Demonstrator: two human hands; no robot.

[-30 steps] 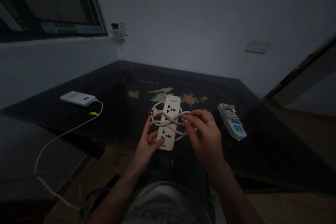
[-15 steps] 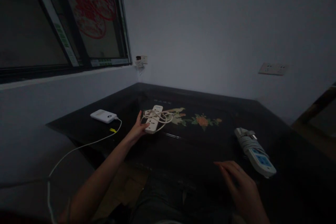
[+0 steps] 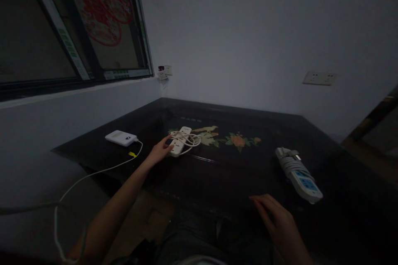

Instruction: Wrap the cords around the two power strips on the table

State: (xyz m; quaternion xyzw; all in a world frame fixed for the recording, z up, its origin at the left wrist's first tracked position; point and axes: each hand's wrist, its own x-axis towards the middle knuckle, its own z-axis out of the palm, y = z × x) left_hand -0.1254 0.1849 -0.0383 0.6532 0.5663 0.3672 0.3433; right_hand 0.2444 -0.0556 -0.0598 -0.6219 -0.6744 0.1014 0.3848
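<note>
A white power strip [image 3: 177, 147] lies at the middle left of the dark table, its pale cord looped loosely over it. My left hand [image 3: 160, 151] grips its near left side, thumb and fingers against the edge. Low on the right, my right hand [image 3: 278, 219] is held over the table's near part with thumb and fingertips drawn together; I see nothing in it. To the right of that hand lies a second power strip [image 3: 306, 186], white with a blue face and a grey cord wound tightly around it.
A white power bank [image 3: 120, 138] sits on the table's left, its cable [image 3: 105, 170] hanging off the edge. Beside it is a yellow scrap [image 3: 132, 154]. Flowers are painted on the tabletop [image 3: 202, 186]. Wall sockets [image 3: 319, 78] and a window [image 3: 108, 58] are behind.
My left hand and the white power strip have shifted slightly, the strip now looking settled on the tabletop. My right hand keeps its pinched shape. The whole view has shifted a little.
</note>
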